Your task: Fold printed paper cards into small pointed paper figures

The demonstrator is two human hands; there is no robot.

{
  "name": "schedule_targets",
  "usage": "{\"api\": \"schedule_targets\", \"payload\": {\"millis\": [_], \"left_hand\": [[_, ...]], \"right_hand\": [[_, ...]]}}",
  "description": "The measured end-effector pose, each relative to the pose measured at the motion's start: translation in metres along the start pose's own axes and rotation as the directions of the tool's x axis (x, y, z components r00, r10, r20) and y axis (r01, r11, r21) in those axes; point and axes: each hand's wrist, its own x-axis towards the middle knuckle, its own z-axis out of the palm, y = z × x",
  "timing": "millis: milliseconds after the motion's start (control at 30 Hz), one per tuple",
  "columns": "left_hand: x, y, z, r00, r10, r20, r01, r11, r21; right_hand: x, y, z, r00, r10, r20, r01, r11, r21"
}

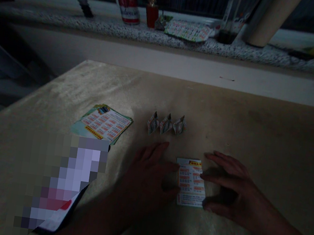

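A small printed card [190, 182], narrow and lying on the table, sits between my two hands. My left hand [153, 171] is at its left edge, fingers apart, with fingertips at or near the edge. On the other side my right hand [230, 188] has its fingers spread, the tips at or close to the card's right edge. Beyond the hands stand three small folded paper pieces [166, 124] in a row. A fanned stack of printed cards [105, 124] lies to the left.
A phone [67, 190], partly pixelated, lies on the table [260, 128] left of my left arm. On the granite sill [99, 27] behind are a red can [128, 4], a red bottle [151, 15], a patterned packet [188, 30], a clear cup [233, 21] and a cylinder [270, 20].
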Motion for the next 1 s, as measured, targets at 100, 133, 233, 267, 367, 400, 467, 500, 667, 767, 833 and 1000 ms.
{"api": "schedule_targets", "payload": {"millis": [100, 133, 233, 267, 367, 400, 467, 500, 667, 767, 833, 1000], "left_hand": [[0.0, -0.001, 0.0, 1.0, 0.014, 0.002, -0.014, 1.0, 0.001], [0.0, -0.001, 0.0, 1.0, 0.019, 0.006, -0.019, 1.0, 0.002], [0.0, -0.001, -0.001, 0.999, 0.043, 0.002, -0.043, 0.999, 0.017], [0.0, 0.0, -0.001, 0.998, 0.063, -0.008, -0.063, 0.998, 0.027], [0.0, 0.004, 0.0, 0.981, 0.195, -0.019, -0.193, 0.979, 0.07], [0.0, 0.007, 0.001, 0.966, 0.257, -0.01, -0.256, 0.963, 0.082], [-0.001, 0.013, 0.002, 0.929, 0.371, 0.016, -0.371, 0.925, 0.082], [-0.001, 0.015, 0.003, 0.911, 0.41, 0.038, -0.411, 0.909, 0.069], [-0.002, 0.018, 0.008, 0.848, 0.523, 0.09, -0.522, 0.852, -0.035], [-0.003, 0.014, 0.015, 0.85, 0.524, 0.048, -0.522, 0.852, -0.039], [-0.003, 0.012, 0.018, 0.853, 0.522, 0.03, -0.521, 0.853, -0.039], [-0.004, 0.012, 0.019, 0.853, 0.521, 0.035, -0.519, 0.853, -0.056]], "right_hand": [[0.005, -0.002, 0.0, 1.0, 0.017, -0.014, -0.015, 0.997, 0.081], [0.008, -0.003, -0.001, 0.999, 0.028, -0.015, -0.027, 0.996, 0.089], [0.018, -0.005, -0.004, 0.997, 0.068, 0.021, -0.069, 0.996, 0.05], [0.022, -0.005, -0.005, 0.996, 0.081, 0.041, -0.082, 0.996, 0.027], [0.033, -0.005, -0.01, 0.981, 0.133, 0.144, -0.129, 0.991, -0.035], [0.037, -0.005, -0.012, 0.967, 0.159, 0.201, -0.151, 0.987, -0.054], [0.046, -0.004, -0.015, 0.933, 0.206, 0.296, -0.187, 0.978, -0.092], [0.05, -0.004, -0.016, 0.912, 0.23, 0.339, -0.203, 0.972, -0.114], [0.07, -0.005, -0.02, 0.825, 0.317, 0.468, -0.257, 0.948, -0.188], [0.081, -0.005, -0.021, 0.823, 0.363, 0.437, -0.308, 0.932, -0.192], [0.086, -0.003, -0.022, 0.841, 0.377, 0.388, -0.337, 0.926, -0.17], [0.092, 0.008, -0.022, 0.895, 0.37, 0.251, -0.369, 0.928, -0.053]]}}
